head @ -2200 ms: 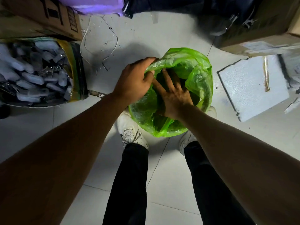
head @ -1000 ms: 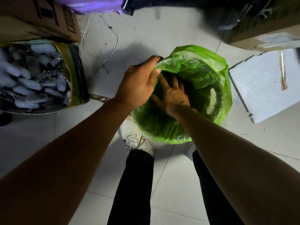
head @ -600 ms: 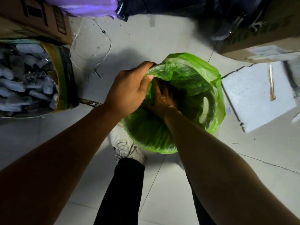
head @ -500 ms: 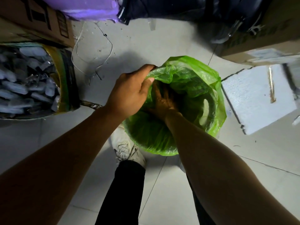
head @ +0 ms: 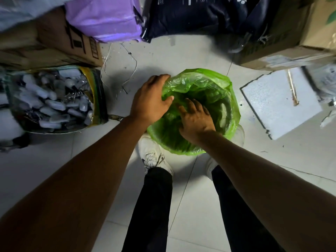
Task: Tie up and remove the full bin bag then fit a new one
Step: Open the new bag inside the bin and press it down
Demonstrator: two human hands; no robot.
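Dim floor; bin hidden under green bag [head: 229,99]

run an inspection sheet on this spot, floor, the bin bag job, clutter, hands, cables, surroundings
Surface: pale tiled floor, specks near the wires.
Job's things: green bin bag lining a bin, mouth open, untied.
Clutter: foam slab; clear bag of small pale items.
Hands: left hand gripping the bag's rim; right hand spread flat inside the bag.
Cables: thin loose wires on the floor.
Surroundings: cardboard boxes, purple bag, dark bag.
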